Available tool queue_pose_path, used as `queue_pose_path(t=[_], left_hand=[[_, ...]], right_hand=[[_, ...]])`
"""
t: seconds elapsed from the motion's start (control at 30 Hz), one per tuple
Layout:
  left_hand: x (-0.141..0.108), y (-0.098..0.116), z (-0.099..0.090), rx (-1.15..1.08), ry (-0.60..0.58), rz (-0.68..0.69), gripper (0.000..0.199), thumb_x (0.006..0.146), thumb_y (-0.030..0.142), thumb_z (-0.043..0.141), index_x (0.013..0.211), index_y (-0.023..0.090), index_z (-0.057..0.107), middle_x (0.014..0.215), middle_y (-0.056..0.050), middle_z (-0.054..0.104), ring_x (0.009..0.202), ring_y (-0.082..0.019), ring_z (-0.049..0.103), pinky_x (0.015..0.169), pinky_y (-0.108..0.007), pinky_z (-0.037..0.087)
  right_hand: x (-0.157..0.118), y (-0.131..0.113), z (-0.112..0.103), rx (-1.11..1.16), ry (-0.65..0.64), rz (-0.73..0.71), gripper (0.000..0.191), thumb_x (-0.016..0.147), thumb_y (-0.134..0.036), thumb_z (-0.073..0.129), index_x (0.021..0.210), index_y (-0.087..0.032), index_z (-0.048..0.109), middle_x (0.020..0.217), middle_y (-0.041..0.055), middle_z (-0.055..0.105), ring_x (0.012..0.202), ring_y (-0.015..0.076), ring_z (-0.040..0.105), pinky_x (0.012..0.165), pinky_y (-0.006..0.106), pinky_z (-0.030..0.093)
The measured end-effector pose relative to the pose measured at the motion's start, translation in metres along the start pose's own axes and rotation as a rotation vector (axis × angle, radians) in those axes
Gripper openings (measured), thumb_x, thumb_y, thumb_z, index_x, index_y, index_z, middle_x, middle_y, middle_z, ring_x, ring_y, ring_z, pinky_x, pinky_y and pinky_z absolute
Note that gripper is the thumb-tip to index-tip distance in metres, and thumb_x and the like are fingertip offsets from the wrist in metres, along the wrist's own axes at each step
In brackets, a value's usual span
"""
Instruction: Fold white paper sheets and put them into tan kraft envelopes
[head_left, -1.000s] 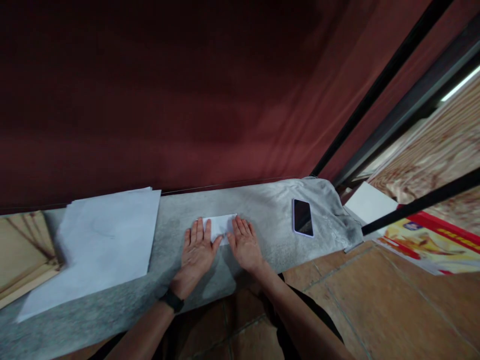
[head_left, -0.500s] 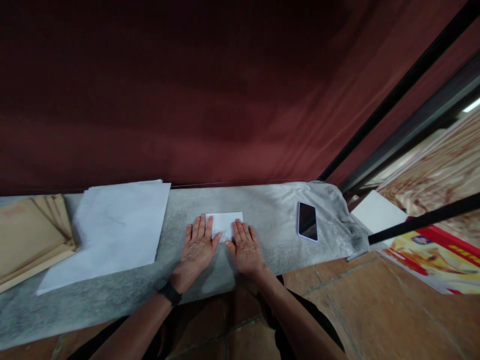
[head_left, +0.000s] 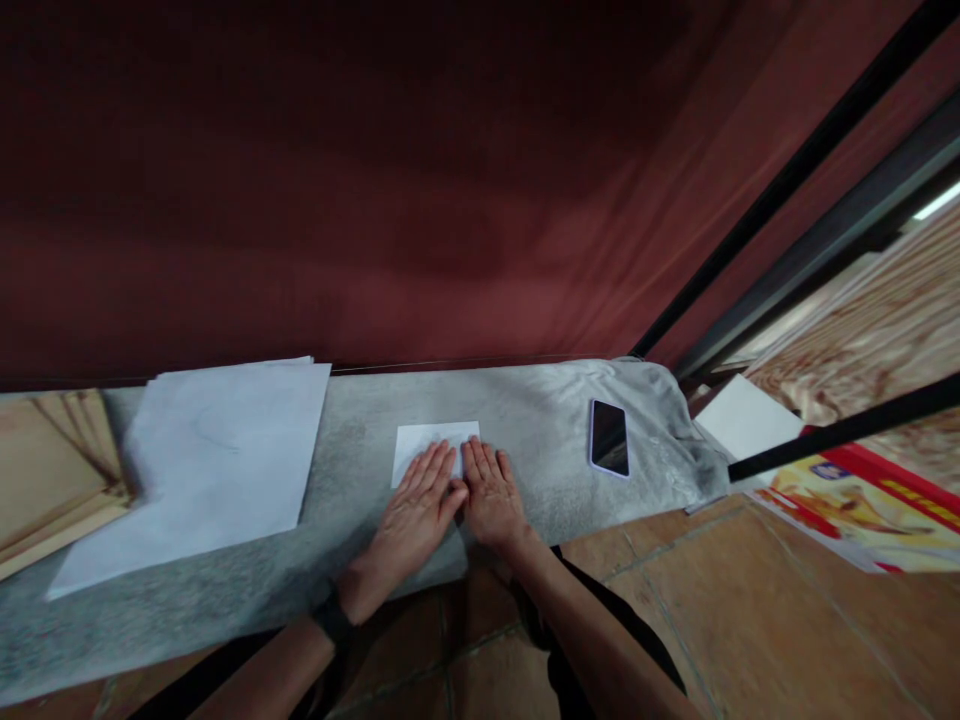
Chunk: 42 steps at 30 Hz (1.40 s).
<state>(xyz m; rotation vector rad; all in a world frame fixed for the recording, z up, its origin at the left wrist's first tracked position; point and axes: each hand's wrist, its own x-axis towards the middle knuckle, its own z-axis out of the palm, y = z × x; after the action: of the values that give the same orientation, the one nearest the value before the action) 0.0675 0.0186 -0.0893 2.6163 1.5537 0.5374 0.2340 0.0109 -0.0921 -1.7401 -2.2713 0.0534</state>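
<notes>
A small white rectangle of paper (head_left: 411, 442), seemingly folded, lies flat on the grey cloth-covered bench (head_left: 375, 400). My left hand (head_left: 420, 495) rests palm down across its middle, fingers stretched out and pointing up and to the right. Over the paper's right end lies my right hand (head_left: 493, 490), also flat with fingers extended. The two hands meet at the thumbs, and the near part of the paper is hidden beneath them. Neither hand grips anything.
Large white sheets (head_left: 232, 470) lie to the left, with brown paper bags or envelopes (head_left: 56, 470) beyond them. A phone (head_left: 609, 438) is on the cloth at right. Past the black bar (head_left: 840, 430), a red and yellow box (head_left: 862, 500) rests on the tiled floor (head_left: 750, 610).
My left hand has slid right across the paper toward my right hand, uncovering the paper's left end. My right hand has stayed nearly in place. The view has shifted slightly.
</notes>
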Motion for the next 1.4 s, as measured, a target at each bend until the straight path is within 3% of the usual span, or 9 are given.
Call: queue_pose_path(t=[0.1,0.33,0.5,0.7,0.93,1.23,1.4], left_hand=[[-0.005,0.009,0.003,0.016,-0.025,0.038,0.069,0.102,0.052,0.03,0.155,0.009,0.035,0.161,-0.017,0.038,0.151,-0.026,0.032,0.124,-0.046,0.029],[-0.014,-0.004,0.001,0.071,0.003,-0.121,0.079,0.098,0.059,0.033,0.152,0.002,0.038,0.161,-0.023,0.034,0.152,-0.032,0.029,0.124,-0.05,0.026],[-0.012,-0.006,-0.004,0.127,0.012,-0.22,0.076,0.1,0.05,0.028,0.149,-0.006,0.039,0.158,-0.029,0.035,0.151,-0.035,0.029,0.124,-0.054,0.021],[0.011,0.001,-0.005,0.041,-0.036,-0.101,0.063,0.101,0.039,0.028,0.154,0.008,0.037,0.161,-0.015,0.037,0.153,-0.025,0.027,0.126,-0.048,0.024],[0.03,0.0,0.002,0.043,-0.109,-0.055,0.059,0.101,0.033,0.025,0.154,0.012,0.038,0.162,-0.011,0.038,0.153,-0.022,0.026,0.127,-0.045,0.02],[0.037,-0.004,0.005,0.119,-0.105,-0.157,0.062,0.101,0.031,0.022,0.153,0.003,0.037,0.163,-0.018,0.03,0.154,-0.026,0.022,0.126,-0.046,0.019],[0.036,-0.002,0.004,0.139,-0.101,-0.177,0.062,0.102,0.039,0.028,0.155,0.007,0.036,0.165,-0.019,0.028,0.155,-0.029,0.02,0.126,-0.048,0.018]], right_hand=[[0.0,0.002,0.0,0.004,-0.006,0.008,0.056,0.108,-0.039,0.031,0.158,-0.014,0.03,0.164,0.0091,0.028,0.152,0.0243,0.029,0.124,0.045,0.022],[-0.004,0.005,-0.001,0.026,0.03,0.013,0.059,0.107,-0.041,0.036,0.158,-0.013,0.033,0.162,0.0105,0.034,0.148,0.0255,0.036,0.123,0.045,0.025],[-0.007,0.006,-0.003,0.01,0.042,0.028,0.061,0.107,-0.045,0.036,0.157,-0.01,0.033,0.161,0.0131,0.035,0.148,0.0268,0.037,0.122,0.045,0.026],[-0.007,0.005,-0.005,0.003,0.021,0.032,0.059,0.107,-0.044,0.035,0.157,-0.013,0.035,0.161,0.012,0.034,0.148,0.0269,0.036,0.122,0.046,0.025],[-0.005,0.002,-0.007,0.014,-0.008,0.054,0.058,0.107,-0.043,0.033,0.154,-0.009,0.039,0.162,0.0112,0.034,0.148,0.0272,0.036,0.123,0.046,0.024],[-0.004,0.004,-0.011,0.029,-0.018,0.057,0.058,0.107,-0.044,0.035,0.155,-0.011,0.039,0.162,0.0107,0.034,0.148,0.0267,0.037,0.123,0.045,0.024],[-0.005,0.004,-0.012,0.031,-0.018,0.06,0.056,0.107,-0.042,0.034,0.155,-0.013,0.04,0.162,0.0093,0.034,0.148,0.0267,0.037,0.123,0.044,0.024]])
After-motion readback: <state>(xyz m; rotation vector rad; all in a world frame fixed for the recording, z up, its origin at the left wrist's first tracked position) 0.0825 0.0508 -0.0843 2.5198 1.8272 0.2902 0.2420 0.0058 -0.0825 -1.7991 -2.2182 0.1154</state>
